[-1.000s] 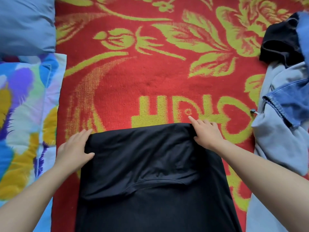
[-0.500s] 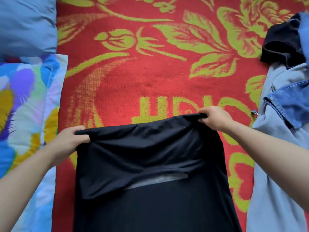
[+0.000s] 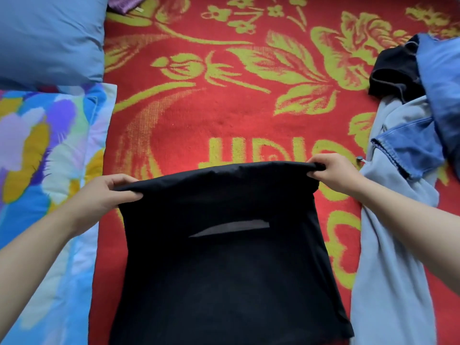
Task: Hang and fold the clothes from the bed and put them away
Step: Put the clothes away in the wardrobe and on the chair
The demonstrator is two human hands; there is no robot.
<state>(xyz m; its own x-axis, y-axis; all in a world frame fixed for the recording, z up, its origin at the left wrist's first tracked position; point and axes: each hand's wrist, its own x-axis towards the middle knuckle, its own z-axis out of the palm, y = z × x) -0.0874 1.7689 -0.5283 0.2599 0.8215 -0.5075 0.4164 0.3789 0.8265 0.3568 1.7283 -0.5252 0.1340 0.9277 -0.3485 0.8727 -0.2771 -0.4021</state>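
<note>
Mid-fold: black garment [image 3: 224,257] lies centred on the red bedspread [image 3: 224,115]. Left hand [image 3: 104,192] and right hand [image 3: 333,173] each pinch a far corner, edge lifted. Next move, I'd judge: bring that edge toward the body, corners aligned, keep tension even.

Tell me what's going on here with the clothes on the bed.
A person is folding a black garment spread on a red and yellow blanket. The left hand grips its far left corner and the right hand grips its far right corner, with the far edge stretched between them and apparently raised. To the right, a pale blue garment and a denim piece lie in an unfolded heap. A blue pillow sits at the far left.
</note>
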